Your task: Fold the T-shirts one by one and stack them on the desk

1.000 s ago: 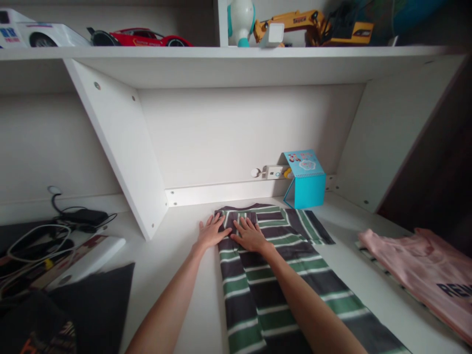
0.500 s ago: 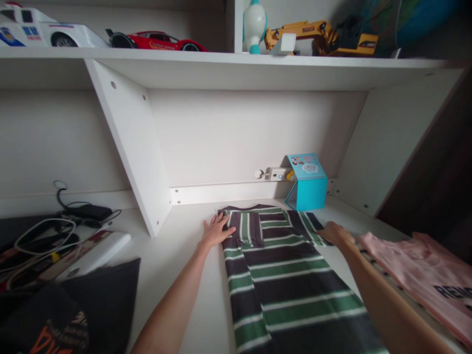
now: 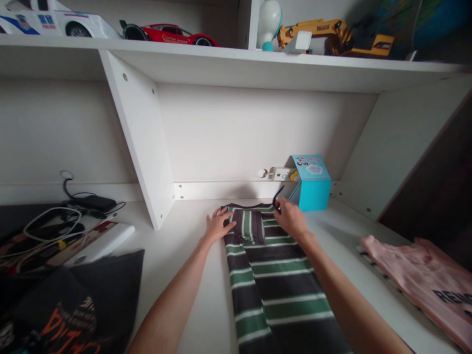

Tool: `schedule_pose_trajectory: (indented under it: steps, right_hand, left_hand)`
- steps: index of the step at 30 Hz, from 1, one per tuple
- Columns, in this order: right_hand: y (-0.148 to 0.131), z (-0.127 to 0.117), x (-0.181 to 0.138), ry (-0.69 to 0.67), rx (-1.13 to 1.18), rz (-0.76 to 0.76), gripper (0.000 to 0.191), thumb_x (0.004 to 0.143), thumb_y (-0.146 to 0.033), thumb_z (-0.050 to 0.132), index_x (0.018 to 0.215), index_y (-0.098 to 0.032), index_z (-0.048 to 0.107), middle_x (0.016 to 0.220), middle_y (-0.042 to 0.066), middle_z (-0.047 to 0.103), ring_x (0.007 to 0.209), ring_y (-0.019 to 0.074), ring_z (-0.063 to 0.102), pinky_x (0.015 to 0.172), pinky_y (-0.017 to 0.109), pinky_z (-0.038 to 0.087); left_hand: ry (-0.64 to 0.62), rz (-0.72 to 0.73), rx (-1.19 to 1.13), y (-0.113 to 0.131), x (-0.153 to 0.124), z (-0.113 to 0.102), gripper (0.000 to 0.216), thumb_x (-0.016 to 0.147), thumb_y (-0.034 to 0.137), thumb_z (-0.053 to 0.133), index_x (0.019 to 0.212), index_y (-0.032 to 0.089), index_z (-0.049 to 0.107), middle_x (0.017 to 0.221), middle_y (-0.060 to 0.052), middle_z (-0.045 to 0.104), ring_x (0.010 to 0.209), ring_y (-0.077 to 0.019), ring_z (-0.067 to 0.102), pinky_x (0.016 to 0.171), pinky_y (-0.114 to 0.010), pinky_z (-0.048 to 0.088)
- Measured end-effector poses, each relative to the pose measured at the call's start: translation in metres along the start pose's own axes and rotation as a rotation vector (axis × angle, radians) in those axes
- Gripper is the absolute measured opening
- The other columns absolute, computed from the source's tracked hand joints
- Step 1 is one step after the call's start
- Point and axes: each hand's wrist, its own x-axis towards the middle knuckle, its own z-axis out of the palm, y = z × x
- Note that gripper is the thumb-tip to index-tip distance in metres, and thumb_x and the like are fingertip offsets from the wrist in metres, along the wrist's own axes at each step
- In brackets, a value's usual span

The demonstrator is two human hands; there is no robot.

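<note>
A striped shirt (image 3: 283,282) in green, black and white lies lengthwise on the white desk, its left side folded inward with that short sleeve (image 3: 252,227) flat on top. My left hand (image 3: 217,227) rests on its far left corner, fingers spread. My right hand (image 3: 294,219) is closed at the shirt's far edge, pinching the right sleeve, of which a dark edge (image 3: 277,197) sticks up beyond the fingers. The rest of that sleeve is hidden behind the hand and forearm.
A blue desk calendar (image 3: 315,194) stands behind my right hand, beside a power socket (image 3: 282,173). Folded pink clothing (image 3: 427,275) lies at right. A black printed garment (image 3: 110,290) and tangled cables (image 3: 51,226) are at left. Toy vehicles fill the shelf (image 3: 221,56) above.
My right hand has moved left with the right sleeve, bringing the shirt's right side inward over the body. My left hand stays on the far left corner. The view has shifted slightly.
</note>
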Motion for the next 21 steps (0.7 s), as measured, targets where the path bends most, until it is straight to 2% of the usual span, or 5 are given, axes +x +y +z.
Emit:
schedule_pose_trajectory:
  steps: [5,9,12,15,21]
  right_hand:
    - [-0.071,0.039,-0.033,-0.124,-0.019,-0.155,0.033,0.080,-0.008,0.038,0.110,-0.016,0.049,0.099,0.011,0.059,0.082,0.0207,0.061,0.065,0.027,0.041]
    - [-0.075,0.030,-0.060,-0.166,-0.017,-0.244,0.033,0.079,-0.014,0.046,0.113,-0.016,0.049,0.102,0.012,0.058,0.095,0.0246,0.057,0.069,0.029,0.044]
    - [-0.048,0.004,-0.092,-0.173,0.005,-0.308,0.031,0.081,-0.023,0.049,0.112,-0.018,0.050,0.104,0.010,0.057,0.095,0.0235,0.057,0.072,0.030,0.046]
    - [0.004,-0.008,-0.140,-0.136,0.058,-0.366,0.026,0.083,-0.027,0.046,0.108,-0.019,0.052,0.103,0.008,0.059,0.088,0.0209,0.060,0.070,0.030,0.049]
    - [0.105,0.025,-0.228,0.101,0.059,-0.367,0.023,0.080,-0.037,0.051,0.099,-0.024,0.053,0.083,0.002,0.065,0.068,0.0159,0.064,0.048,0.021,0.050]
  left_hand:
    - [0.040,0.072,-0.033,-0.002,0.001,0.003,0.025,0.084,0.039,0.048,0.100,0.030,0.065,0.116,-0.001,0.059,0.119,-0.0233,0.040,0.103,-0.044,0.022]
    - [-0.004,0.074,0.058,0.000,-0.001,0.000,0.027,0.086,0.043,0.045,0.097,0.030,0.066,0.116,0.001,0.059,0.115,-0.0222,0.044,0.100,-0.043,0.026]
    - [-0.021,0.063,0.087,0.002,-0.002,-0.002,0.029,0.086,0.044,0.043,0.098,0.030,0.066,0.118,0.001,0.058,0.114,-0.0220,0.045,0.100,-0.043,0.028]
    - [-0.023,0.072,0.093,0.002,-0.002,-0.002,0.029,0.087,0.041,0.042,0.099,0.030,0.066,0.118,0.000,0.058,0.114,-0.0212,0.045,0.099,-0.041,0.029]
    - [-0.039,0.019,0.233,0.013,0.002,0.000,0.026,0.087,0.034,0.042,0.100,0.029,0.064,0.118,0.000,0.057,0.113,-0.0220,0.045,0.097,-0.044,0.031]
